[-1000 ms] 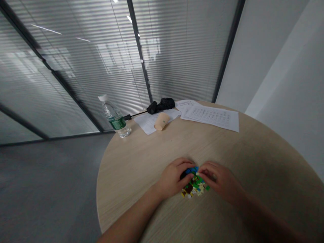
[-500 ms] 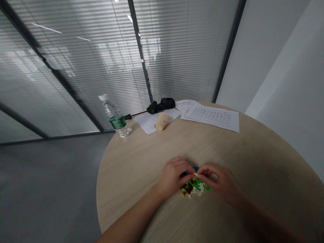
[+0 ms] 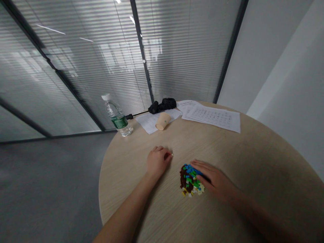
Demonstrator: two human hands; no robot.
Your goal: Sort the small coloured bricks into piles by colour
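A pile of small building bricks [image 3: 189, 180], brown, blue, green, yellow and cream, lies on the round wooden table [image 3: 131, 162]. My left hand [image 3: 158, 162] is to the left of the pile and slightly farther back, with fingertips closed in a pinch. A tiny pale brick [image 3: 172, 154] shows at those fingertips, low over the tabletop. At the pile's right side is my right hand [image 3: 214, 177], fingers stretched out over the blue and green bricks. Its palm side is hidden, and nothing held shows in it.
A clear water bottle [image 3: 118, 118] with a green label stands at the table's far left edge. Beside it a paper cup [image 3: 163, 121] lies tipped on a sheet, near a black folded umbrella [image 3: 162, 105]. Printed papers [image 3: 212, 117] lie at the back right. Glass with blinds rises behind.
The hands, which were together over the pile, have parted. My left hand moved left and away with a pale brick. My right hand's fingers opened out over the pile, now more visible.
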